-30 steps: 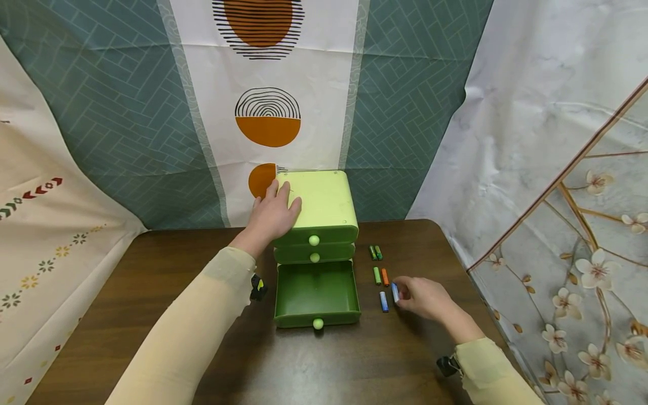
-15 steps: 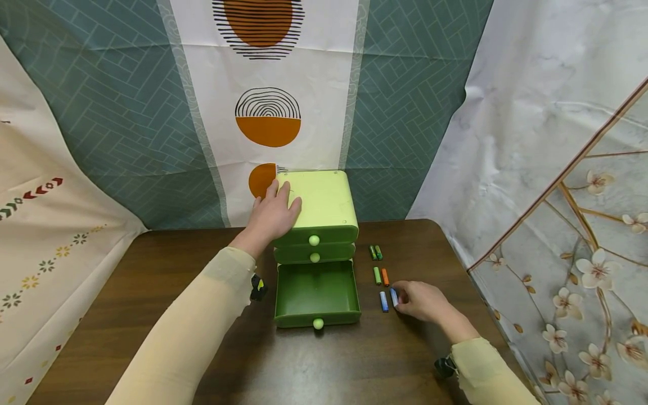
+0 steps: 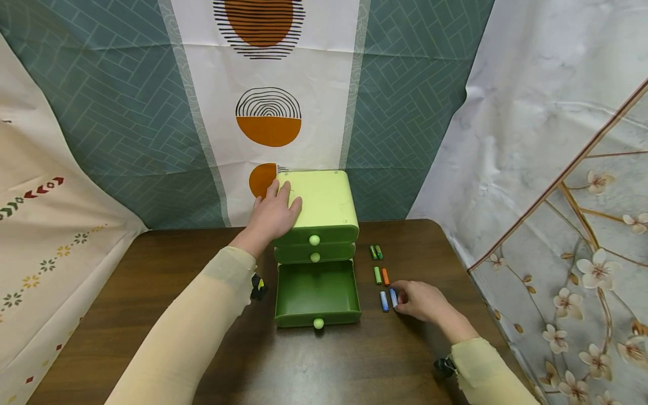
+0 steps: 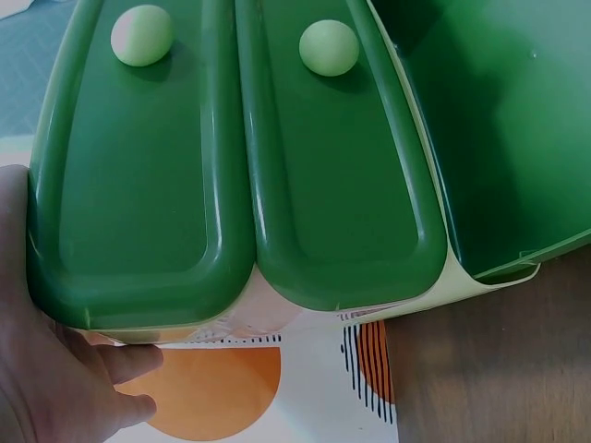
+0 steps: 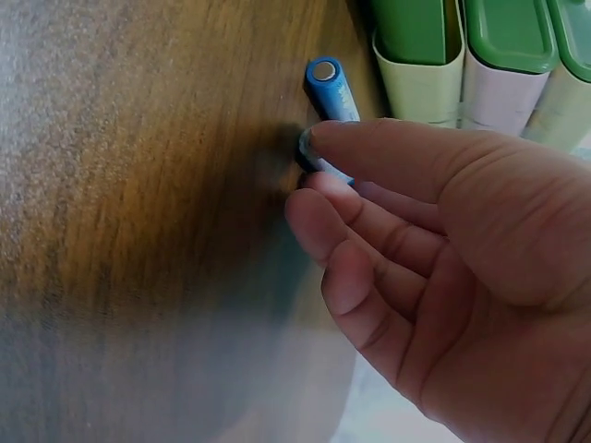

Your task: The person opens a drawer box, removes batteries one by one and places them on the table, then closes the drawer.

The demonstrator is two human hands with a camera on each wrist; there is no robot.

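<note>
My left hand [image 3: 273,216] rests on the pale green top of a small drawer cabinet [image 3: 324,197], fingers spread over its left edge. The left wrist view shows that hand [image 4: 46,378] against the cabinet's side. Its bottom drawer [image 3: 318,289] is pulled out, with nothing visible inside. To the right, my right hand [image 3: 425,301] pinches a blue battery [image 3: 393,297] between thumb and fingers at the table surface. Another blue battery [image 3: 384,301] lies just left of it. The right wrist view shows the pinched battery [image 5: 307,152] mostly hidden by the thumb.
Behind the blue batteries lie a light green battery [image 3: 377,275] and an orange battery [image 3: 386,277]. Two dark green batteries [image 3: 376,252] lie side by side farther back. The brown table [image 3: 324,365] meets hanging cloths at its back and sides.
My right hand has moved slightly left and toward me, bringing the pinched battery down close beside the other blue one. In the last half second almost nothing shifts. The left hand stays put.
</note>
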